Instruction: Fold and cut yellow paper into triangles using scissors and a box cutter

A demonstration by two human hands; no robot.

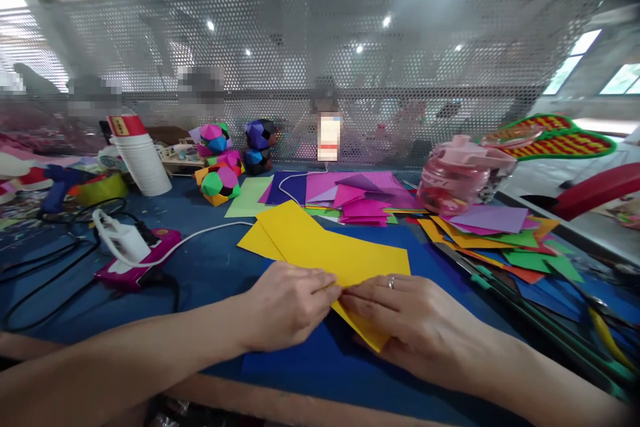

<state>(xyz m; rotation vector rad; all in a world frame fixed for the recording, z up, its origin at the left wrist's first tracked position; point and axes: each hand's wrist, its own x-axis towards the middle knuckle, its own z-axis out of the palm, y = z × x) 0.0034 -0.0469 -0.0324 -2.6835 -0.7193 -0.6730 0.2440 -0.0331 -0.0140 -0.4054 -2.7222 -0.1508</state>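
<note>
my left hand and my right hand are close together, both pinching the near edge of the yellow paper. the yellow paper is right in front of me, on top of a big blue paper on the bench. past it are pink papers. farther back is a phone with a bright screen, before a gray wall full of little holes.

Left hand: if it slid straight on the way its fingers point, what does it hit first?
Most likely the right hand, just ahead of the left hand across the yellow paper that both are touching. Whether the two hands already touch is hard to tell.
</note>
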